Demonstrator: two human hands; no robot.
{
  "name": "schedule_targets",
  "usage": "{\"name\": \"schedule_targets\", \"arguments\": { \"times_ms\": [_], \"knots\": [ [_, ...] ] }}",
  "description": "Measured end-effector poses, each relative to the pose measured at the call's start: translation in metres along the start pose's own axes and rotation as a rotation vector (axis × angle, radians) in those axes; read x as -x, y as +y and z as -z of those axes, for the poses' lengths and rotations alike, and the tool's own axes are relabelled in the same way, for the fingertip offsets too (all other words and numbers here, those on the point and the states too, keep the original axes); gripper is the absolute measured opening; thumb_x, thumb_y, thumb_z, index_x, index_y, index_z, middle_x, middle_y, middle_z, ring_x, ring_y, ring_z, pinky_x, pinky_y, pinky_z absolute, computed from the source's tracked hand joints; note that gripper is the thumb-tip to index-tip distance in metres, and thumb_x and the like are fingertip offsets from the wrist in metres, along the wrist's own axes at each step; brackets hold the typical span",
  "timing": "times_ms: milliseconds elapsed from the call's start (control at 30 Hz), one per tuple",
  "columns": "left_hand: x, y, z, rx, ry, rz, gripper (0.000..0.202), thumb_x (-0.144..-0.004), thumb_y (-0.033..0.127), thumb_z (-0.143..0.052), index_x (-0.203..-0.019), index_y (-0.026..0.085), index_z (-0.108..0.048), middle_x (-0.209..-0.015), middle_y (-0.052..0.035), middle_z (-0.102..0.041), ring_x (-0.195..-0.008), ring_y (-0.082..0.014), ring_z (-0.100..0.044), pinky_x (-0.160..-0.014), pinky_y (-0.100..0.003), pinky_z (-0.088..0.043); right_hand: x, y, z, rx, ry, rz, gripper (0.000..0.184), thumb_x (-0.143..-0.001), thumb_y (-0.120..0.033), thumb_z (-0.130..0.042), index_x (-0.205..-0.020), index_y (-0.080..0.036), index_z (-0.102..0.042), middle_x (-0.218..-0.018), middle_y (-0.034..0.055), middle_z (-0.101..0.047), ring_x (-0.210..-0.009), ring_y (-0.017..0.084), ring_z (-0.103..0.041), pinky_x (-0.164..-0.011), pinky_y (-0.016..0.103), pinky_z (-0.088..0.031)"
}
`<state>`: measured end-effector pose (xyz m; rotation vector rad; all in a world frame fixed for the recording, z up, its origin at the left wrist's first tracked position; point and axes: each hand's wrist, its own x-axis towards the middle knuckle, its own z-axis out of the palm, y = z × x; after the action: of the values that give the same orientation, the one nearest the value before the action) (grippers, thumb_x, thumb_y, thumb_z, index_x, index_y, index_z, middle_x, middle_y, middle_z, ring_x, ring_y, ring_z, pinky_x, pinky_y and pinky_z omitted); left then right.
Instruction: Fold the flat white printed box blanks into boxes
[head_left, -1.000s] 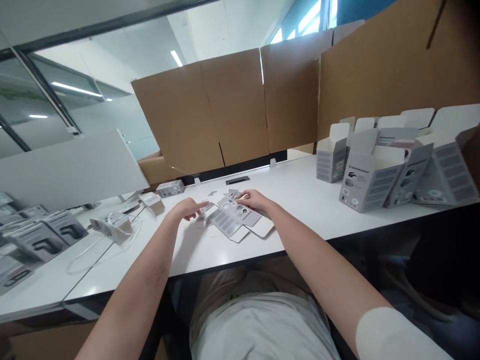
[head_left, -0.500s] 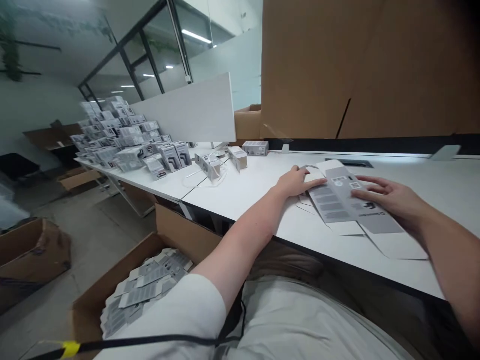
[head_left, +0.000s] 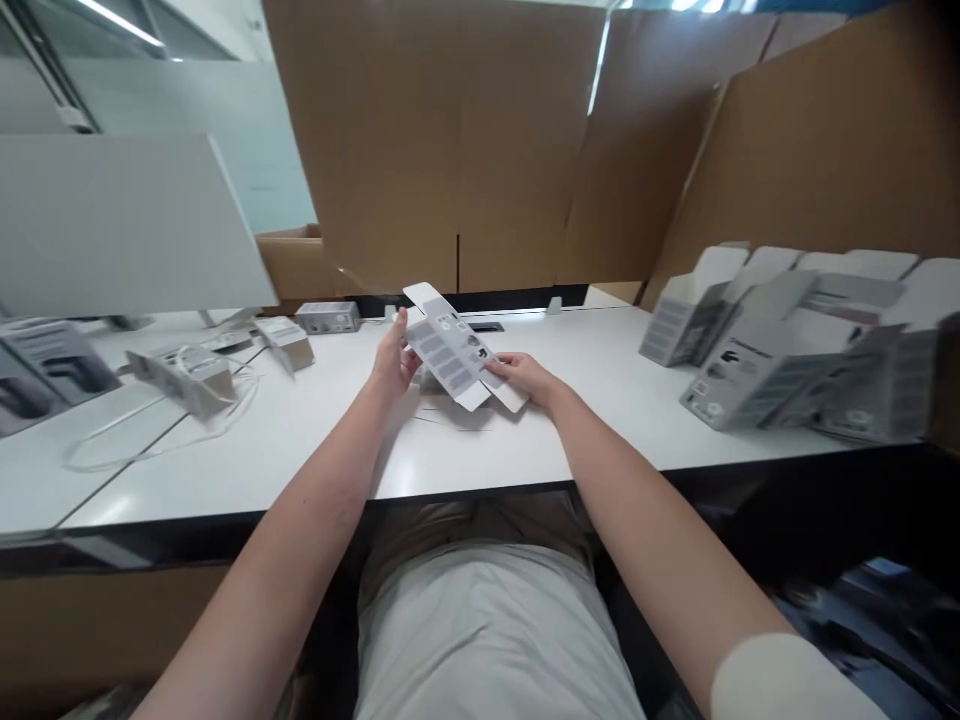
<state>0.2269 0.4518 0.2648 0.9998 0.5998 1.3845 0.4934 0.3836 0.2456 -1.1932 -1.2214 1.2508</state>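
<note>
A flat, unfolded cardboard box (head_left: 448, 352), grey and white with printed text, is tilted up above the table between both hands. My left hand (head_left: 393, 354) grips its left edge, thumb up and fingers partly behind it. On the lower right side, my right hand (head_left: 523, 376) pinches the box near its end flaps. Beneath it, more flat card sheets (head_left: 450, 412) lie on the white table (head_left: 450, 465); the held box hides part of them.
Several opened, upright boxes (head_left: 757, 355) stand at the right. On the left are a small closed box (head_left: 328, 317), part-open boxes (head_left: 191, 378) and a looped white cord (head_left: 97, 468). Tall brown cardboard panels (head_left: 450, 140) rise behind the table; a white divider (head_left: 127, 220) stands at the left.
The view has swung right, bringing the opened boxes into sight. The flat box, lying low on the table before, is now lifted and tilted in both hands.
</note>
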Motion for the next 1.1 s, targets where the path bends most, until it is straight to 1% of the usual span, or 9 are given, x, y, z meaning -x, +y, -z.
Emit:
{"name": "schedule_targets", "arguments": {
  "times_ms": [100,267,433,533,600,700,800,933,1100],
  "knots": [
    [0.027,0.000,-0.019,0.149,-0.227,0.131,0.053,-0.108,0.057,-0.080,-0.147,0.022,-0.077,-0.132,-0.0139,-0.088,-0.133,-0.0306,-0.086,-0.120,-0.043,-0.070,0.015,-0.003,0.006,-0.023,-0.003,0.027,0.023,-0.110,-0.037,-0.095,-0.123,-0.019,-0.091,-0.121,0.0131,-0.090,-0.095,0.023,-0.083,-0.077,0.028,-0.069],
    [0.070,-0.003,-0.036,0.178,-0.374,0.322,0.049,-0.102,0.030,-0.088,-0.149,0.020,-0.078,-0.145,-0.0192,-0.086,-0.140,-0.0390,-0.083,-0.124,-0.055,-0.068,0.045,-0.011,0.001,0.115,-0.037,-0.034,0.026,-0.112,-0.052,-0.093,-0.126,-0.029,-0.092,-0.129,0.0072,-0.087,-0.100,0.020,-0.078,-0.067,0.021,-0.056],
    [0.076,0.008,-0.061,0.102,-0.460,0.289,0.057,-0.093,0.049,-0.096,-0.137,0.015,-0.084,-0.141,-0.0224,-0.085,-0.135,-0.0383,-0.083,-0.117,-0.048,-0.068,0.059,-0.027,-0.003,0.090,-0.007,-0.040,0.033,-0.107,-0.056,-0.095,-0.116,-0.026,-0.088,-0.106,0.0056,-0.084,-0.087,0.019,-0.072,-0.062,0.021,-0.047],
    [0.071,0.018,-0.077,0.047,-0.462,0.257,0.062,-0.086,0.065,-0.099,-0.124,0.018,-0.083,-0.131,-0.0192,-0.086,-0.121,-0.0353,-0.084,-0.112,-0.050,-0.069,0.061,-0.036,-0.004,0.035,-0.024,-0.034,0.048,-0.109,-0.067,-0.087,-0.098,-0.021,-0.080,-0.073,0.0007,-0.065,-0.059,0.014,-0.047,-0.052,0.024,-0.032],
    [0.071,0.022,-0.082,0.138,-0.368,0.208,0.063,-0.087,0.076,-0.094,-0.113,0.021,-0.078,-0.123,-0.0151,-0.085,-0.125,-0.0372,-0.084,-0.118,-0.059,-0.067,0.063,-0.039,-0.003,-0.003,-0.030,-0.016,0.070,-0.112,-0.085,-0.071,-0.085,-0.021,-0.072,-0.060,-0.0026,-0.047,-0.052,0.013,-0.031,-0.049,0.026,-0.024],
    [0.071,0.022,-0.078,0.317,-0.193,0.158,0.071,-0.090,0.089,-0.084,-0.107,0.022,-0.068,-0.114,-0.0127,-0.081,-0.128,-0.0386,-0.084,-0.125,-0.067,-0.065,0.067,-0.040,0.001,-0.054,-0.041,0.053,0.093,-0.107,-0.107,-0.047,-0.080,-0.021,-0.069,-0.057,-0.0033,-0.039,-0.051,0.014,-0.027,-0.050,0.028,-0.024],
    [0.068,0.016,-0.063,0.364,-0.079,0.203,0.072,-0.094,0.091,-0.077,-0.112,0.022,-0.065,-0.110,-0.0119,-0.077,-0.116,-0.0340,-0.084,-0.122,-0.063,-0.068,0.066,-0.036,0.004,-0.033,-0.097,0.150,0.100,-0.102,-0.111,-0.048,-0.115,-0.019,-0.084,-0.065,-0.0010,-0.054,-0.052,0.014,-0.037,-0.051,0.028,-0.030],
    [0.060,0.007,-0.051,0.383,0.035,0.203,0.067,-0.098,0.087,-0.076,-0.116,0.024,-0.062,-0.110,-0.0110,-0.076,-0.107,-0.0262,-0.082,-0.111,-0.048,-0.072,0.060,-0.022,0.001,0.205,-0.129,0.261,0.105,-0.094,-0.094,-0.083,-0.170,-0.023,-0.068,-0.084,0.0007,-0.074,-0.053,0.014,-0.046,-0.052,0.028,-0.037],
    [0.064,-0.003,-0.062,0.262,-0.080,0.225,0.065,-0.094,0.081,-0.086,-0.119,0.027,-0.061,-0.115,-0.0112,-0.078,-0.108,-0.0263,-0.082,-0.107,-0.043,-0.070,0.059,-0.010,-0.008,0.631,-0.147,0.391,0.111,-0.089,-0.064,-0.107,-0.184,-0.032,-0.059,-0.082,-0.0027,-0.071,-0.074,0.021,-0.064,-0.070,0.031,-0.048]
  ]
}}
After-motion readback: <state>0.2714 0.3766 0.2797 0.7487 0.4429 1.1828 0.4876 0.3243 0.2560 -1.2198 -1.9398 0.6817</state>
